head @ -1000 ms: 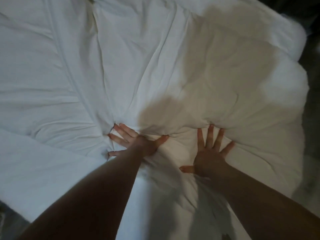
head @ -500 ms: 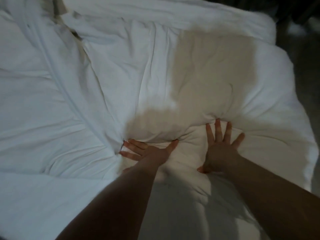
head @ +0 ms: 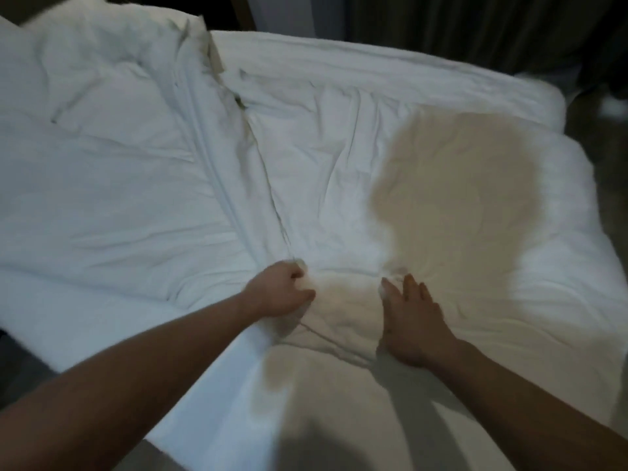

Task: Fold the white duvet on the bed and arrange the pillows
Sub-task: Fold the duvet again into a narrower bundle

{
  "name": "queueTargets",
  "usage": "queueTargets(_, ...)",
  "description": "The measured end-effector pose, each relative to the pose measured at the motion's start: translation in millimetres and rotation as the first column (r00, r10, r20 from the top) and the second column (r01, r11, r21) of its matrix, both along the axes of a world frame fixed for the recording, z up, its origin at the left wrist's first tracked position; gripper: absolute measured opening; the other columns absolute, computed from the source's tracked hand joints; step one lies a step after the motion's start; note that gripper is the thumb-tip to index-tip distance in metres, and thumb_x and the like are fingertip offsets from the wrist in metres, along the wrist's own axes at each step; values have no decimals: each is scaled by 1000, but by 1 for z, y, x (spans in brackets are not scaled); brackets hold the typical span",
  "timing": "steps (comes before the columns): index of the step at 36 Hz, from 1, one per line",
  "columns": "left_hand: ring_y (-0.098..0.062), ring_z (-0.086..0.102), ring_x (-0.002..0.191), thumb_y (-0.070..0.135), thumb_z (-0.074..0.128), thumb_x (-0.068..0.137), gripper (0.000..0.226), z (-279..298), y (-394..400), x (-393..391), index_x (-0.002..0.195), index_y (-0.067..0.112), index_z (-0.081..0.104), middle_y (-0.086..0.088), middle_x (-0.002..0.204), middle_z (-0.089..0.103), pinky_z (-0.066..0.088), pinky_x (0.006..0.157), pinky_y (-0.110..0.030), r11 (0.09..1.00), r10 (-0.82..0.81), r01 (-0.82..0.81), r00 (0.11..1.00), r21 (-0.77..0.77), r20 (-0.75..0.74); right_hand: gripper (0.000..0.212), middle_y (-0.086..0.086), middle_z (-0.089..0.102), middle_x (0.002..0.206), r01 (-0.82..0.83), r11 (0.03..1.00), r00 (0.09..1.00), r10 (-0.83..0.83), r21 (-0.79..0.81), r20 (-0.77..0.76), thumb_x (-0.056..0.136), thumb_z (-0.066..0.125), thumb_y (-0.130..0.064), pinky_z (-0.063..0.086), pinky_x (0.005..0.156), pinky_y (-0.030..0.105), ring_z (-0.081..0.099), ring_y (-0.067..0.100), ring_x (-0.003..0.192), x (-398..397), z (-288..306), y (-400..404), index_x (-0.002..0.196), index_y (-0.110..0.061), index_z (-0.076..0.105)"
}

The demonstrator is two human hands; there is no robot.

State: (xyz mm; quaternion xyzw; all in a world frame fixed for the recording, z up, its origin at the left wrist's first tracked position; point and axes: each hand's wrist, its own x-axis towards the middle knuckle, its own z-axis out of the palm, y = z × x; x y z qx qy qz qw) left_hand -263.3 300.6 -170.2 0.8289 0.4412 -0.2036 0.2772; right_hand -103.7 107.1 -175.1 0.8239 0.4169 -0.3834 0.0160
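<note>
Near the lower middle of the bed, the left hand [head: 283, 294] is curled into a loose fist around a bunched fold of the white duvet [head: 339, 171], thumb pointing right along the cloth and fingers tucked into the fabric so their tips are hidden. Creases fan out from that grip toward the far left. Just beside it, with a puffed ridge of duvet between them, the right hand [head: 409, 317] lies flat on the duvet, palm down, fingers straight and close together, pointing away from the person; it presses the cover and grips nothing. Both bare forearms reach in from the bottom corners.

The duvet covers the right and centre of the bed, wrinkled, with a long seam or edge running diagonally from the upper middle down to the left hand. A broad shadow falls across its right half, and another darkens the cloth between the arms. To the left of that seam lies a smoother white sheet [head: 102, 205], and along the near left side a flat white band of mattress edge [head: 112, 334]. At the far left corner sits a rumpled white pillow [head: 95, 59], partly cut off by the frame. Dark curtains [head: 458, 25] hang behind the bed, and dim floor [head: 608, 185] shows past its right side.
</note>
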Motion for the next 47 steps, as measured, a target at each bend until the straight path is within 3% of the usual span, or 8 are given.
queueTargets(7, -28, 51, 113, 30, 70, 74, 50, 38, 116, -18, 120, 18, 55, -4, 124, 48, 48, 84, -37, 910, -117, 78, 991, 408, 71, 83, 6, 25, 160, 23, 906, 999, -6, 423, -40, 75, 46, -44, 18, 121, 42, 18, 25, 148, -43, 23, 90, 152, -17, 28)
queueTargets(13, -35, 16, 143, 25, 67, 77, 87, 43, 221, 6, 150, 21, 20, -8, 157, 17, 24, 112, -54, 591, -385, 510, 859, 625, -337, 98, 6, 31, 157, 58, 903, 998, -40, 426, -50, 77, 71, -53, 17, 116, 28, 28, 24, 144, -83, 3, 171, 153, -13, 24)
queueTargets(17, -36, -7, 150, 27, 45, 96, 60, 50, 277, 8, 152, 24, 25, -8, 163, 11, 3, 118, -60, 498, -362, 667, 741, 554, -566, 118, 7, 43, 142, 119, 924, 991, -133, 365, 12, 59, 60, -75, 36, 105, 41, 42, 32, 128, -113, -11, 220, 153, -15, 20)
queueTargets(24, -26, 62, 95, 40, 62, 80, 30, 83, 322, -48, 102, 21, 56, -5, 100, 68, 29, 101, -41, 330, -558, 720, 670, 610, -489, 56, 10, 51, 129, 143, 913, 966, -213, 381, 149, 87, 55, -28, 43, 88, 42, 49, 34, 115, -139, 7, 257, 140, -16, 40)
queueTargets(29, -24, 66, 90, 40, 70, 68, 40, 113, 309, -140, 103, 26, 59, 1, 97, 70, 36, 82, -34, 457, -608, 681, 708, 572, -359, 49, 9, 67, 101, 96, 758, 977, -196, 645, 84, 62, 58, -16, 49, 74, 42, 62, 36, 89, -150, 17, 241, 110, -12, 67)
queueTargets(34, -26, 67, 66, 35, 80, 49, 48, 85, 240, -209, 92, 23, 64, -2, 80, 68, 50, 58, -31, 637, -483, 552, 830, 538, -279, 44, 1, 66, 97, -7, 876, 994, -47, 483, 100, 63, 69, -7, 49, 73, 36, 63, 30, 91, -166, 15, 208, 105, -21, 68)
queueTargets(40, -27, 52, 113, 34, 70, 75, 55, 54, 218, -225, 121, 20, 44, -5, 123, 46, 45, 83, -35, 852, -450, 490, 865, 184, -221, 43, 0, 61, 108, -39, 976, 994, 16, 216, 106, 71, 63, -26, 49, 83, 34, 60, 25, 105, -184, 12, 193, 115, -26, 64)
queueTargets(47, -21, 56, 106, 48, 70, 77, 49, 111, 291, -219, 116, 23, 56, 3, 114, 48, 46, 85, -30, 935, -117, 93, 992, 343, 50, 74, 0, 46, 136, -74, 984, 994, 60, 160, 87, 66, 63, -58, 40, 104, 41, 47, 27, 125, -208, 40, 216, 132, -30, 44)
